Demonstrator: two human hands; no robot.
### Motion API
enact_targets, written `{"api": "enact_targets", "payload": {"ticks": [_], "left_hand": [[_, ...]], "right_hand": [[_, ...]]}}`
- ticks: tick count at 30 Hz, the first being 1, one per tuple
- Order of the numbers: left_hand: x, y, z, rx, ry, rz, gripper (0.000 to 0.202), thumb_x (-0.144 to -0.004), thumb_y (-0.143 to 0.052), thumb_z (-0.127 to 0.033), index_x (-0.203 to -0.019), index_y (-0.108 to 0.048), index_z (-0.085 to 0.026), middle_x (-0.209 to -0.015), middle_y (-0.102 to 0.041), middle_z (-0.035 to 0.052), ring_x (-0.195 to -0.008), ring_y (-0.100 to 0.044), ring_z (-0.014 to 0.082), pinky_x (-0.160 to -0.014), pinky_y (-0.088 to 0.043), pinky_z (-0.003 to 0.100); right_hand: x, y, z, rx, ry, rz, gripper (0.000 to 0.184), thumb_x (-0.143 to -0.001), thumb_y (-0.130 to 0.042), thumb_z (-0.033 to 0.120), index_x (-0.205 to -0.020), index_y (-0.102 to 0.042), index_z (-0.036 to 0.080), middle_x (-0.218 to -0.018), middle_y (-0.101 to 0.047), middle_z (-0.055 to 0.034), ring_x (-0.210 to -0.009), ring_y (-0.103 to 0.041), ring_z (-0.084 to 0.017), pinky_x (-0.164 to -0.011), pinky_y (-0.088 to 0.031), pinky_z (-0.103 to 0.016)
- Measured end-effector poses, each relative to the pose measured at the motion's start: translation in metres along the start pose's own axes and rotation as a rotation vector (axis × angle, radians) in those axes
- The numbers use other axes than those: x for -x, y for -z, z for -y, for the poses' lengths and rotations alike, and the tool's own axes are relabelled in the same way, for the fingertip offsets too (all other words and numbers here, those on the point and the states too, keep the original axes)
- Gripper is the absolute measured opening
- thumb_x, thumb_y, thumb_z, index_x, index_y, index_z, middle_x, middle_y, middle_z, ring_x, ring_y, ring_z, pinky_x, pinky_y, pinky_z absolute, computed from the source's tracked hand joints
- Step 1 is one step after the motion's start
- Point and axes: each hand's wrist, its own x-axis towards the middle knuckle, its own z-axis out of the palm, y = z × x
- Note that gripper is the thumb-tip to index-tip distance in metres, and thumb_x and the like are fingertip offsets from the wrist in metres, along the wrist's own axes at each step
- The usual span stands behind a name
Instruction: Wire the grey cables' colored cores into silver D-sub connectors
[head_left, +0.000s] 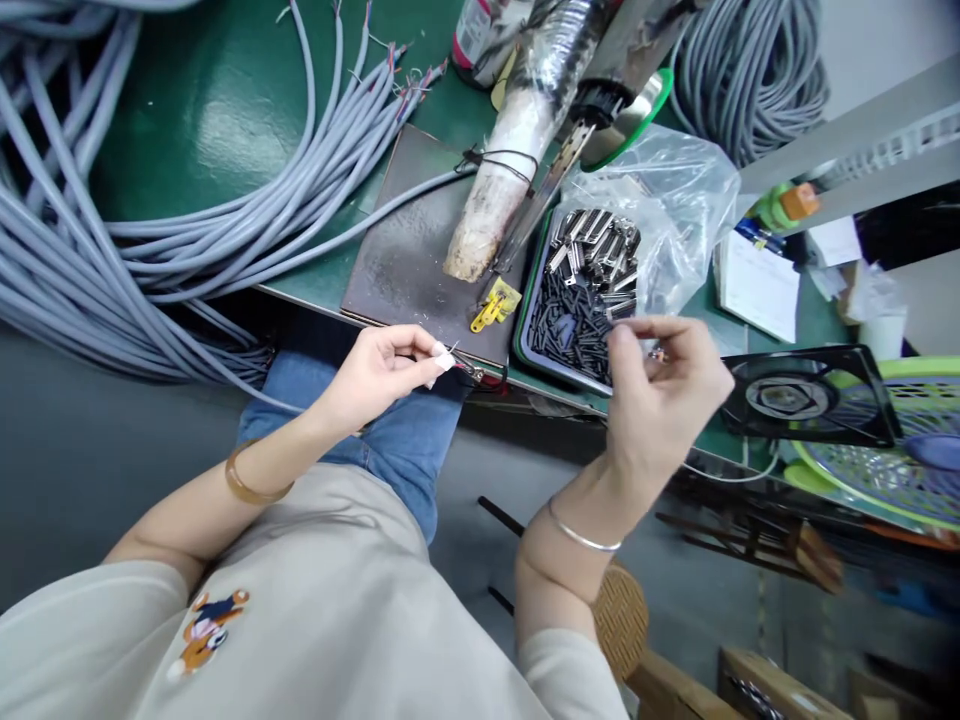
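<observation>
My left hand (375, 375) is closed in a pinch at the bench's front edge. Its fingertips wear white wraps and grip the thin wire ends (456, 358) of a grey cable, with a small metal piece (475, 373) just beyond them. Above the right side of a parts tray (523, 340), my right hand (664, 395) has thumb and forefinger pressed together. A shiny bit shows inside its curled fingers; what the fingertips hold is too small to tell. Short black tubes (566, 325) and metal connector shells (600, 240) fill the tray.
Grey cables (247, 225) cover the left of the green bench (202, 130). A wrapped soldering iron (510, 170) points down over a dark board (405, 225), near yellow clips (495, 305). To the right are a plastic bag (675, 210), a black fan (810, 397) and a green basket (900, 470).
</observation>
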Motion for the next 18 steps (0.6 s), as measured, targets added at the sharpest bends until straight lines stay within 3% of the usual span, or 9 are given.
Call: {"api": "enact_targets", "payload": {"ticks": [2, 5, 11, 14, 18], "left_hand": [[0.001, -0.001, 0.0, -0.031, 0.01, 0.003, 0.026, -0.067, -0.088, -0.031, -0.072, -0.07, -0.013, -0.064, -0.065, 0.0008, -0.053, -0.054, 0.0066, -0.049, -0.043, 0.018], [0.004, -0.006, -0.002, -0.078, 0.023, 0.035, 0.022, -0.067, -0.087, -0.028, -0.071, -0.072, -0.012, -0.065, -0.067, 0.0018, -0.053, -0.055, 0.0067, -0.051, -0.045, 0.018], [0.006, -0.01, -0.004, -0.119, 0.018, 0.104, 0.021, -0.07, -0.085, -0.028, -0.073, -0.073, -0.012, -0.07, -0.071, 0.0038, -0.056, -0.059, 0.0086, -0.056, -0.049, 0.02], [0.006, -0.011, -0.004, -0.131, 0.017, 0.128, 0.019, -0.071, -0.084, -0.026, -0.072, -0.072, -0.011, -0.066, -0.068, 0.0023, -0.053, -0.055, 0.0072, -0.052, -0.044, 0.019], [0.006, -0.011, -0.006, -0.11, 0.011, 0.176, 0.016, -0.071, -0.081, -0.019, -0.072, -0.068, -0.011, -0.061, -0.06, -0.0022, -0.051, -0.047, 0.004, -0.049, -0.037, 0.018]], "right_hand": [[0.017, -0.001, 0.022, -0.152, 0.036, 0.151, 0.006, -0.09, -0.07, 0.028, -0.088, -0.072, 0.023, -0.08, -0.069, 0.0004, -0.056, -0.05, -0.01, -0.047, -0.033, -0.026], [0.034, -0.011, 0.044, -0.216, 0.109, 0.327, 0.01, -0.092, -0.067, 0.023, -0.083, -0.071, 0.021, -0.08, -0.068, 0.0008, -0.062, -0.055, -0.011, -0.052, -0.038, -0.025], [0.037, -0.025, 0.046, -0.263, 0.119, 0.37, 0.013, -0.094, -0.064, 0.018, -0.082, -0.068, 0.02, -0.079, -0.066, 0.0027, -0.062, -0.053, -0.009, -0.056, -0.04, -0.024], [0.036, -0.023, 0.045, -0.272, 0.115, 0.379, 0.012, -0.094, -0.064, 0.018, -0.083, -0.068, 0.02, -0.079, -0.066, 0.0027, -0.063, -0.053, -0.009, -0.055, -0.039, -0.024], [0.035, -0.021, 0.048, -0.285, 0.147, 0.492, 0.013, -0.095, -0.065, 0.019, -0.082, -0.067, 0.02, -0.079, -0.067, 0.0021, -0.065, -0.057, -0.009, -0.057, -0.042, -0.024]]}}
